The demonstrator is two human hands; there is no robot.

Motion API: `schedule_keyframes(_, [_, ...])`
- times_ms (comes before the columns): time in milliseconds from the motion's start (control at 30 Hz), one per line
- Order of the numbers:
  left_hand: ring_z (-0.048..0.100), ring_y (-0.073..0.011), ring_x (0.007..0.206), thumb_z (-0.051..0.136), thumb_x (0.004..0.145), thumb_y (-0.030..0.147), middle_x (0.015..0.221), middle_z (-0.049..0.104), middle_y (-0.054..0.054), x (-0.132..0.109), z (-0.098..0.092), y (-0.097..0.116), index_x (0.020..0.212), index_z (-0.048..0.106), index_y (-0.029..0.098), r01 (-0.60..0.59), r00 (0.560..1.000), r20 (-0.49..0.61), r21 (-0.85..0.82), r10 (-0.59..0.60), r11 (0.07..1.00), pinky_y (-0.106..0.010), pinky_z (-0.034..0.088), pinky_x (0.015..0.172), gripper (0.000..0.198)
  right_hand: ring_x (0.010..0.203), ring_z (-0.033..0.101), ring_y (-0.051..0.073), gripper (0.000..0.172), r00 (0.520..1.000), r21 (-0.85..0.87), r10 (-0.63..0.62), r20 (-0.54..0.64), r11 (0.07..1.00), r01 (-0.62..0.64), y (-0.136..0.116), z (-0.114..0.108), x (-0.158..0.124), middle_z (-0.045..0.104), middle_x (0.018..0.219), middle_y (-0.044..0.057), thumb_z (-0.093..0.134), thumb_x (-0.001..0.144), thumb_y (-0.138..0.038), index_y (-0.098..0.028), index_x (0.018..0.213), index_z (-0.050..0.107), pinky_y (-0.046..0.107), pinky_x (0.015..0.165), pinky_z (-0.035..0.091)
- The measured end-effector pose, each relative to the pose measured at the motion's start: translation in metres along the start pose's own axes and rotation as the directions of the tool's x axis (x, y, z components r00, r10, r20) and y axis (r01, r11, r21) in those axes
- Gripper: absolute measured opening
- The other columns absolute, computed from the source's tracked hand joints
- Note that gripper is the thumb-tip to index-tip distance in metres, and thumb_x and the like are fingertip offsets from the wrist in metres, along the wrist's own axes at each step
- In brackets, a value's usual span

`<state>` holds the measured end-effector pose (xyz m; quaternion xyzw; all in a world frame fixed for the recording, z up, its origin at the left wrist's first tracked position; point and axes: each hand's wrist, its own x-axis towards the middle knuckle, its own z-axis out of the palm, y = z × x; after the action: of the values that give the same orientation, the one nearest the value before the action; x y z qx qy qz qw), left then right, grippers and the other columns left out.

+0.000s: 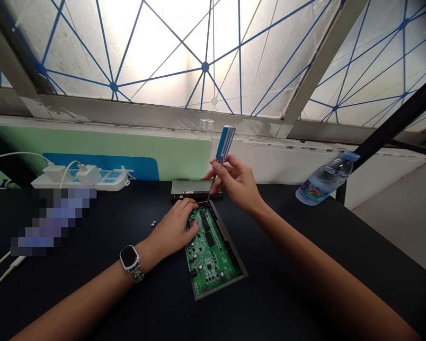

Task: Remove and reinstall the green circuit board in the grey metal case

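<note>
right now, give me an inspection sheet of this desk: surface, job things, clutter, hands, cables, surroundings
surface: black desk
job's things: green circuit board in a metal tray; screwdriver, tip at the board's far end
clutter: small metal parts, type unclear; tilted bottle at right; pixelated item at left, can't be identified
hands: left hand rests on the board, right hand grips the screwdriver
cables: white cables at left, some running from plugs in a power strip
surroundings: frosted window with blue lines, green and white wall
</note>
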<state>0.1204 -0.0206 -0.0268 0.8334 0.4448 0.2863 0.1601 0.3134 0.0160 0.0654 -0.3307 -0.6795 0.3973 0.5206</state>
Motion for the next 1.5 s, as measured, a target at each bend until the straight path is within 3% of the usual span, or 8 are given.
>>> schedule_keyframes(233, [0.059, -0.0329, 0.123, 0.051, 0.094, 0.023, 0.131, 0.061, -0.013, 0.0001, -0.0003, -0.0001, 0.122, 0.059, 0.019, -0.003, 1.000, 0.009, 0.000, 0.003, 1.000, -0.052, 0.052, 0.104, 0.030, 0.045, 0.066, 0.012, 0.049, 0.997, 0.088, 0.029, -0.075, 0.996, -0.022, 0.0018, 0.0025, 0.0004, 0.075, 0.081, -0.002, 0.082, 0.083, -0.050, -0.025, 0.104, 0.045, 0.024, 0.045, 0.054])
schedule_keyframes(400, [0.058, -0.0323, 0.123, 0.050, 0.095, 0.022, 0.132, 0.060, -0.013, 0.0003, -0.0003, -0.0004, 0.123, 0.058, 0.019, 0.001, 1.000, 0.022, 0.005, -0.001, 1.000, -0.052, 0.052, 0.103, 0.030, 0.050, 0.068, 0.010, 0.035, 1.000, 0.050, 0.007, 0.006, 0.999, -0.007, 0.0015, -0.0008, 0.0005, 0.077, 0.088, 0.003, 0.067, 0.094, -0.053, -0.021, 0.100, 0.054, 0.023, 0.048, 0.051])
schedule_keyframes(567, [0.059, -0.0325, 0.121, 0.051, 0.093, 0.021, 0.130, 0.061, -0.013, 0.0002, -0.0001, -0.0003, 0.121, 0.059, 0.019, -0.011, 1.000, 0.008, 0.008, 0.011, 1.000, -0.052, 0.053, 0.102, 0.029, 0.048, 0.067, 0.011, 0.043, 1.000, 0.046, 0.014, -0.004, 0.999, -0.014, 0.0006, -0.0003, -0.0001, 0.076, 0.089, 0.002, 0.068, 0.093, -0.055, -0.022, 0.116, 0.053, 0.024, 0.046, 0.051])
schedule_keyframes(733, [0.060, -0.0323, 0.121, 0.052, 0.093, 0.021, 0.129, 0.062, -0.012, -0.0001, 0.0001, -0.0002, 0.121, 0.059, 0.020, -0.013, 1.000, -0.008, 0.005, 0.013, 1.000, -0.051, 0.052, 0.103, 0.029, 0.044, 0.065, 0.012, 0.045, 0.997, 0.067, 0.041, -0.062, 0.997, -0.037, 0.0021, -0.0011, 0.0022, 0.076, 0.082, -0.001, 0.070, 0.089, -0.060, -0.026, 0.099, 0.042, 0.024, 0.042, 0.049])
schedule_keyframes(900, [0.060, -0.0322, 0.121, 0.052, 0.093, 0.022, 0.129, 0.063, -0.012, -0.0001, -0.0002, 0.0004, 0.121, 0.060, 0.021, -0.013, 1.000, -0.012, 0.001, 0.013, 1.000, -0.050, 0.053, 0.103, 0.029, 0.050, 0.068, 0.010, 0.043, 0.999, 0.034, 0.027, 0.028, 0.999, -0.028, 0.0012, -0.0039, 0.0018, 0.076, 0.094, 0.004, 0.061, 0.095, -0.060, -0.022, 0.111, 0.053, 0.022, 0.045, 0.050])
schedule_keyframes(1100, [0.059, -0.0332, 0.122, 0.051, 0.094, 0.024, 0.131, 0.061, -0.013, 0.0000, -0.0005, 0.0003, 0.122, 0.059, 0.019, 0.003, 1.000, 0.012, 0.000, -0.003, 1.000, -0.053, 0.052, 0.104, 0.030, 0.045, 0.067, 0.012, 0.047, 0.998, 0.090, 0.035, -0.051, 0.995, -0.030, 0.0045, -0.0024, 0.0022, 0.077, 0.087, 0.000, 0.076, 0.087, -0.054, -0.026, 0.099, 0.039, 0.024, 0.042, 0.050])
schedule_keyframes(1333, [0.060, -0.0328, 0.120, 0.051, 0.094, 0.024, 0.130, 0.062, -0.013, -0.0001, -0.0011, 0.0007, 0.122, 0.060, 0.021, 0.001, 1.000, 0.005, -0.004, -0.001, 1.000, -0.052, 0.053, 0.102, 0.029, 0.053, 0.069, 0.011, 0.041, 0.998, 0.067, 0.037, 0.059, 0.997, -0.041, 0.0010, -0.0073, 0.0009, 0.078, 0.101, 0.007, 0.063, 0.095, -0.057, -0.020, 0.113, 0.055, 0.023, 0.047, 0.052])
schedule_keyframes(1500, [0.060, -0.0332, 0.121, 0.051, 0.093, 0.024, 0.131, 0.061, -0.013, 0.0000, -0.0005, 0.0005, 0.122, 0.060, 0.021, 0.003, 1.000, 0.007, 0.003, -0.003, 1.000, -0.051, 0.054, 0.100, 0.030, 0.049, 0.068, 0.012, 0.048, 0.997, 0.091, 0.074, 0.014, 0.993, -0.075, 0.0091, -0.0060, 0.0007, 0.078, 0.092, 0.001, 0.077, 0.086, -0.053, -0.026, 0.104, 0.041, 0.022, 0.043, 0.051])
